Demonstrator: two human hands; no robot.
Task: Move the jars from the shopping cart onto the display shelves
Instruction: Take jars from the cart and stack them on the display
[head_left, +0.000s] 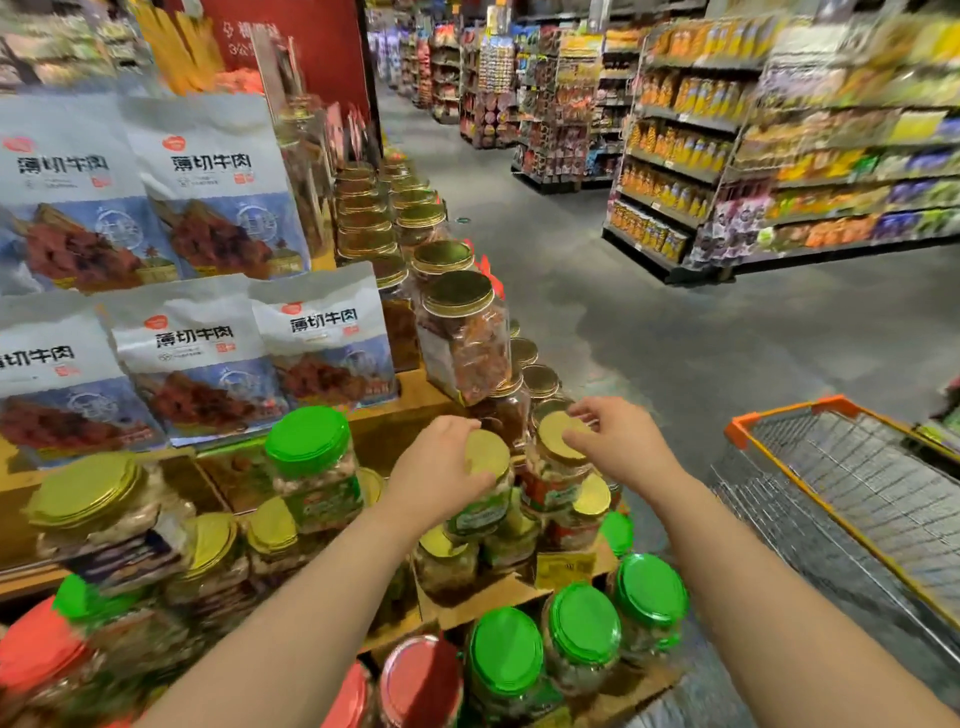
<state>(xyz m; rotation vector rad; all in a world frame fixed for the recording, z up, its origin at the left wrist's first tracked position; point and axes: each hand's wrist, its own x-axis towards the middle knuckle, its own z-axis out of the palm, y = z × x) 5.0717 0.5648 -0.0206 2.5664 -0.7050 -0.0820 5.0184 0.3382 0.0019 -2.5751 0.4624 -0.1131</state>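
Two hands are on two gold-lidded jars at the corner of the tiered display shelves (405, 410). The left hand (441, 467) has its grip clenched over the lid and shoulder of the green-labelled jar (483, 499), fingers wrapped around the rim. The right hand (618, 441) rests its fingertips on the lid edge of the red-labelled jar (553, 467) just beside it; whether that grip is closed on the lid or only touching it I cannot tell. Both jars sit on top of other gold-lidded jars (582, 514) stacked beneath them.

Behind the hands a taller clear jar (465, 338) leans at a tilt, and a row of gold lids (415, 218) runs back along the shelf edge. To the left stands a green-lidded jar (311, 457), with white snack bags (208, 187) propped above it. Nearer the camera, more green-lidded jars (582, 629) and red-lidded jars (421, 680) fill the lowest level.

The shopping cart (831, 467), wire with an orange rim, stands to the right on the grey floor (675, 312), well apart from the hands.
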